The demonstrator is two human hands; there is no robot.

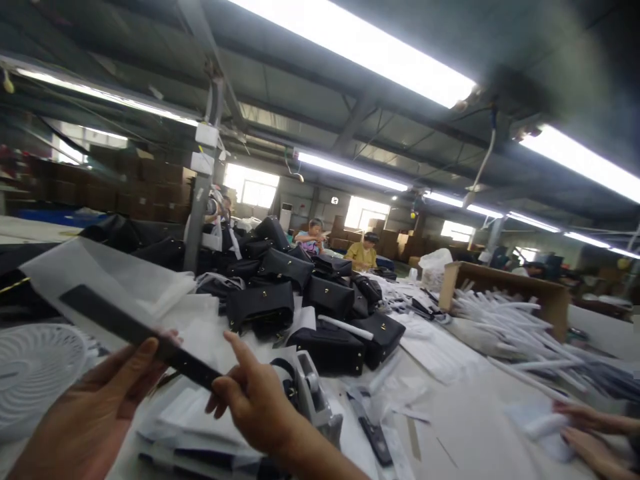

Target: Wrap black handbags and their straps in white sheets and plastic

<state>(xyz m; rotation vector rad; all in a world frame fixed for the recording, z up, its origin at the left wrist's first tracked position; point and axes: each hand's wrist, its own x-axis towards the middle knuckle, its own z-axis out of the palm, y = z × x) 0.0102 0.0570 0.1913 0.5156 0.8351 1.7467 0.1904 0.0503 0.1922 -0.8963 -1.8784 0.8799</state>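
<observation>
A flat black strap (pixel 193 369) with small dots near one end slants across the front. My left hand (pixel 107 400) grips it around the middle, thumb on top. At its lower right end, my right hand (pixel 253 397) pinches it between thumb and curled fingers, with the index finger raised. A translucent sheet or sleeve (pixel 115 270) lies over and around the upper left part of the strap; I cannot tell if the strap is inside. Below the hands are stacked white sheets (pixel 195 427). A tape dispenser (pixel 313 393) stands just right of my right hand.
Black handbags (pixel 327 347) are heaped across the table. A white fan (pixel 37 377) is at left. A black-handled tool (pixel 373 433) lies front right. White rolls spill from a cardboard box (pixel 550 300). Another person's hands (pixel 585 423) hold white material; people sit farther back.
</observation>
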